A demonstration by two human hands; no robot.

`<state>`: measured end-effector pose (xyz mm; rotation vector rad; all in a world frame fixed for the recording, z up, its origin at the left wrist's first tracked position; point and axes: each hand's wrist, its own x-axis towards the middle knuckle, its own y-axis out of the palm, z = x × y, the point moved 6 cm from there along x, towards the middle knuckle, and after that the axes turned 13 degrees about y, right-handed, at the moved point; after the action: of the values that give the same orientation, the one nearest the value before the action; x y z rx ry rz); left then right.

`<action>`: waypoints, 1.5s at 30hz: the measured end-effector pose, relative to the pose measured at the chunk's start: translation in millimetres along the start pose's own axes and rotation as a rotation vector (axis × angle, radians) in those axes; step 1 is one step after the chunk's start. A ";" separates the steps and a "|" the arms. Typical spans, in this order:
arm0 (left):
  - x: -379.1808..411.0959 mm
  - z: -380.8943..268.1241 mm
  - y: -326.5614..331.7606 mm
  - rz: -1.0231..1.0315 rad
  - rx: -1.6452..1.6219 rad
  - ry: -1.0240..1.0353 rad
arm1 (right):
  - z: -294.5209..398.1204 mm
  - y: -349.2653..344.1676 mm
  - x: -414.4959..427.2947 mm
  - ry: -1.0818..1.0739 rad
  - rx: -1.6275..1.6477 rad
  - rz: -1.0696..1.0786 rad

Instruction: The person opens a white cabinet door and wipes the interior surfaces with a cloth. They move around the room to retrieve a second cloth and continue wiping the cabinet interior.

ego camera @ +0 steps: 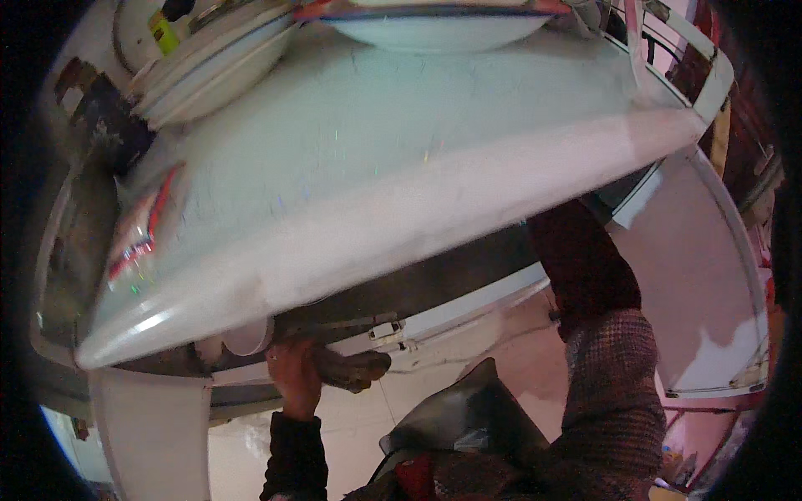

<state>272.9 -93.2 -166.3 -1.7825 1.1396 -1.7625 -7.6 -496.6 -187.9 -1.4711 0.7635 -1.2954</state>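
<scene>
My left hand (296, 374) is at the lower edge of a white counter (388, 169), by a cabinet opening. A brown, lumpy thing (354, 371) lies against its right side; its kind and whether my fingers grip it cannot be told. Just above that hand, a pale rounded object (249, 337) shows in the opening. My right arm, in a dark and checked sleeve (595, 294), reaches under the counter's edge at the right. My right hand is hidden there.
White cabinet doors stand open at right (695, 269) and left (150, 432). Large pale bowls (438, 31) are on the counter's far side, with a yellow-green object (164, 34) at the upper left. A metal rack (714, 75) is at the upper right. Tiled floor (351, 432) shows below.
</scene>
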 end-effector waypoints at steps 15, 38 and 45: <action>-42.1 12.5 18.7 -0.400 0.175 0.187 | 105.3 -64.8 -160.0 -0.602 0.257 0.233; -56.8 9.5 13.6 -0.490 0.242 0.343 | 167.8 -6.6 -0.9 -0.528 0.080 0.084; -45.8 6.2 9.7 -0.450 0.207 0.436 | 169.0 6.5 -33.0 -0.406 0.234 0.045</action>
<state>281.5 -65.9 -203.8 -1.6630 0.6856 -2.5230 148.5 -423.6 -194.3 -1.4516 0.3624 -0.9704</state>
